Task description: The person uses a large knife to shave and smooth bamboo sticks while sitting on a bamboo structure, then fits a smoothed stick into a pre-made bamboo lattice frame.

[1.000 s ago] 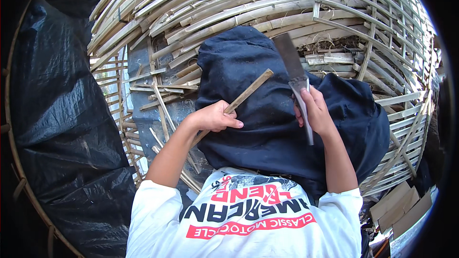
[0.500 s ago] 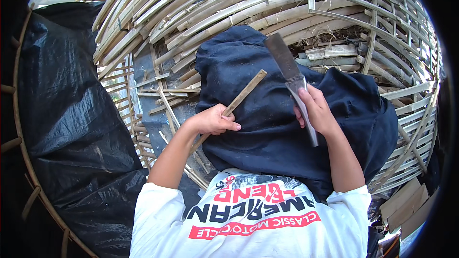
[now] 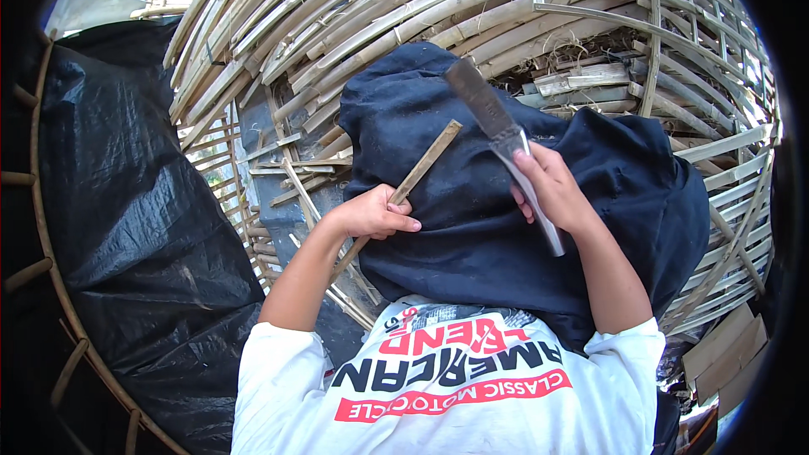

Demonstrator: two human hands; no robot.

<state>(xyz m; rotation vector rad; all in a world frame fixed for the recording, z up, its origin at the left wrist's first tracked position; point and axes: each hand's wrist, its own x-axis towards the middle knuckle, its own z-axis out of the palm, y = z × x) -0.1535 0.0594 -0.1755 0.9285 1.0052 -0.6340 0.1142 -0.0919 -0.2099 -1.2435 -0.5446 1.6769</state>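
My left hand (image 3: 379, 212) is wrapped round a narrow bamboo strip (image 3: 428, 160). The strip slants up to the right, and its lower end passes under my wrist. In my right hand (image 3: 549, 185) is a machete (image 3: 482, 101) with a broad, square-ended dark blade and a smooth metal handle. The blade points up and to the left, above and apart from the strip's upper end. Both hands are over a dark cloth (image 3: 472, 244) spread across my lap.
Long split bamboo pieces (image 3: 396, 13) are stacked in a wide curve ahead. Black plastic sheeting (image 3: 143, 177) hangs at the left beside a curved pole (image 3: 46, 227). Short bamboo offcuts (image 3: 295, 170) lie left of the cloth. A bamboo lattice (image 3: 729, 160) curves along the right, with flat brown pieces (image 3: 729, 354) below it.
The machete's blade has tipped further left, nearer the strip's upper end, as my right hand moved slightly left. My left hand keeps its grip on the strip. The whole view has shifted slightly.
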